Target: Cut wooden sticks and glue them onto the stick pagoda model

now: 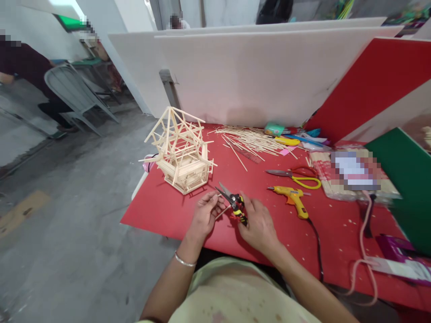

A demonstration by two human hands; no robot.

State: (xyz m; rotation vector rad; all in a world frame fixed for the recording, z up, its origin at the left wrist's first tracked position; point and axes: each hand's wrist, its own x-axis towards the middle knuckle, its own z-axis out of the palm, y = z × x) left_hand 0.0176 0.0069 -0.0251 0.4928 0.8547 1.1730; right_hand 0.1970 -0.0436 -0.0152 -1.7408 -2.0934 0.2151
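My right hand (261, 222) is closed round the black, yellow and red handles of pruning shears (237, 207), whose blades stand apart and point up and left. Close to the blades, my left hand (205, 213) pinches a thin wooden stick (222, 212) that runs toward the shears. Whether the blades touch the stick I cannot tell. Just beyond my left hand stands a pavilion-like model (184, 172) built of pale sticks, with a pointed open roof frame and a many-sided base.
Loose sticks (249, 141) lie at the back of the red table (158, 213). To the right are scissors (305, 179), a yellow glue gun (291, 197) with a black cord, and packed sticks (321, 179). White boards (269, 76) stand behind. A person sits far left near a chair (72, 92).
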